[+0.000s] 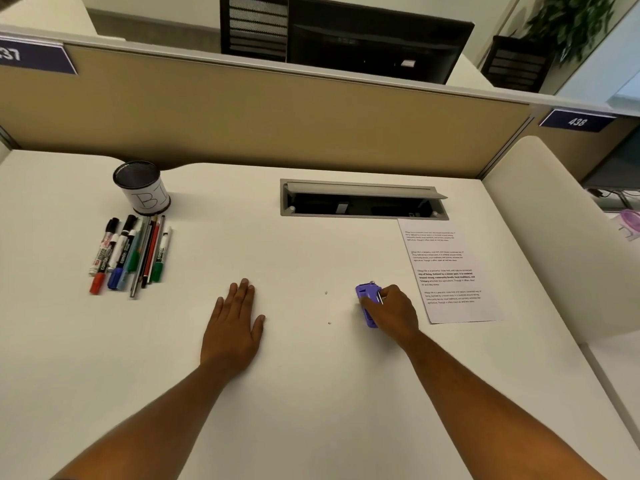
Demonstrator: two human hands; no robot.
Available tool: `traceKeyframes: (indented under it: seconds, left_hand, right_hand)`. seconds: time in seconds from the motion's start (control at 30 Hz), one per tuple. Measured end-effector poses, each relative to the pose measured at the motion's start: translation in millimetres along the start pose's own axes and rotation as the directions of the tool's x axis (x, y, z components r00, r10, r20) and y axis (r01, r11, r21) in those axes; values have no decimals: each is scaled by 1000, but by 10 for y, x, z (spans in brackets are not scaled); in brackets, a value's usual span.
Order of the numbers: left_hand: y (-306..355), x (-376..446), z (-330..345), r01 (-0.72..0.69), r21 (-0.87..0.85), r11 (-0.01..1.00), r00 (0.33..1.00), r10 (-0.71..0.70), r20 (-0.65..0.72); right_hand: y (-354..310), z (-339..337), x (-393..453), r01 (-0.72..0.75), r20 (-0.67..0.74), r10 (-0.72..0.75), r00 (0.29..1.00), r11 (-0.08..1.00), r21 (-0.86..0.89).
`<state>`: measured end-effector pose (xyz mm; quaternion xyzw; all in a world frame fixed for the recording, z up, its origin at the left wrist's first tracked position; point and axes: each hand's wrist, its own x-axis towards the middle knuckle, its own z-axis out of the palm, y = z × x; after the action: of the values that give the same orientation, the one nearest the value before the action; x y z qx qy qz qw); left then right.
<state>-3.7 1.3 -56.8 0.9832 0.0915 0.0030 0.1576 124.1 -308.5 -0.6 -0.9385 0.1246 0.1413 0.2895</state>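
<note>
My right hand (pixel 394 311) grips a small purple stapler-like tool (pixel 366 299) that sits on the white desk (pixel 311 393), just left of a printed sheet of paper (pixel 446 271). My left hand (pixel 235 323) lies flat on the desk with straight fingers and holds nothing. Two tiny white specks (pixel 326 292) lie on the desk between my hands.
A row of several markers, pens and pencils (pixel 133 252) lies at the left, below a black mesh cup (pixel 142 187) with a white label. An open cable hatch (pixel 362 200) is set in the desk's back. A tan partition (pixel 242 109) closes the far side.
</note>
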Motion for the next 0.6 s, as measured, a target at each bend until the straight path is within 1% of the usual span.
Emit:
traceKeyframes:
  seconds: [0.13,0.3,0.5,0.6]
  left_hand:
    - [-16,8,11,4,11,1000,1000,-4,1]
    - [-17,20,-1,-6,-1,1000,1000,6,-1]
    - [-23,-2,14,-12,14,1000,1000,12,-17]
    - [-31,-2,24,-13,12,1000,1000,14,-22]
  right_hand:
    - [36,-146,89,-103,55,93,994,972,210]
    - [65,-359,252,-164,37,160,986,935,315]
    - [66,-418,302,-99,13,98,995,974,205]
    - [42,-369,280,-67,-35,72,997,988,137]
